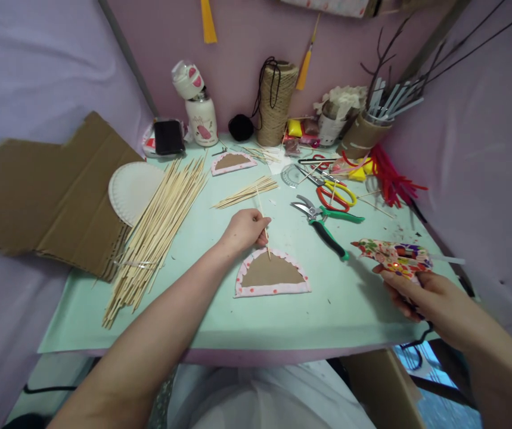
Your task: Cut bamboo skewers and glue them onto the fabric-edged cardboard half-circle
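Note:
My left hand [247,227] pinches a thin bamboo skewer [260,205], whose lower end lies on the upper edge of a half-round cardboard piece [273,272]. Pink-and-white spotted fabric trims that piece along its curve and straight side. Over the table's right side, my right hand [421,292] is wrapped around a flower-patterned hot glue gun [399,257]. A clear glue stick [450,260] pokes out of its back, a small light glows on its body, and its nozzle points left. Green-handled pruning shears [325,223] lie between my hands.
Left are a big bundle of skewers [157,226], a white paper plate [134,192] and cardboard [50,196]. Behind lie a smaller skewer pile [247,192] and another trimmed half-round [233,162]. Scissors [336,195], a twine spool [276,104] and a bottle [202,122] stand or lie farther back.

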The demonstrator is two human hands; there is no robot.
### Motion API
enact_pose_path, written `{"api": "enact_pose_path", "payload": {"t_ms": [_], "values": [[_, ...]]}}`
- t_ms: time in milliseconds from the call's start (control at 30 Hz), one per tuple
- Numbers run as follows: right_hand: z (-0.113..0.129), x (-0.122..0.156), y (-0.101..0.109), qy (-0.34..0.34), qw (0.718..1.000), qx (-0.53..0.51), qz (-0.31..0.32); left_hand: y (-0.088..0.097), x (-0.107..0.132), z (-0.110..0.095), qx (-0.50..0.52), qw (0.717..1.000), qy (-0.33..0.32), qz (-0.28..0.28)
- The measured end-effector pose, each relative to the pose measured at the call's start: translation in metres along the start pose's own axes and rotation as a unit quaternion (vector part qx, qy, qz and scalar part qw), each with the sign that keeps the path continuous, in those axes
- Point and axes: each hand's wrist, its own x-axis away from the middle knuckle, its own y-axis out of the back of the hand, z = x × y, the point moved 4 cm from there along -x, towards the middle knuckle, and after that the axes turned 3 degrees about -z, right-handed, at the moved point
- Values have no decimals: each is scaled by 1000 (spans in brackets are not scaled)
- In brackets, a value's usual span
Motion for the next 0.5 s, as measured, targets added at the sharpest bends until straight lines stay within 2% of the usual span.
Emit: {"api": "enact_pose_path", "payload": {"t_ms": [500], "values": [[8, -2, -2, -13, 1000, -19, -7, -1, 1, -1, -62, 998, -4, 0]]}}
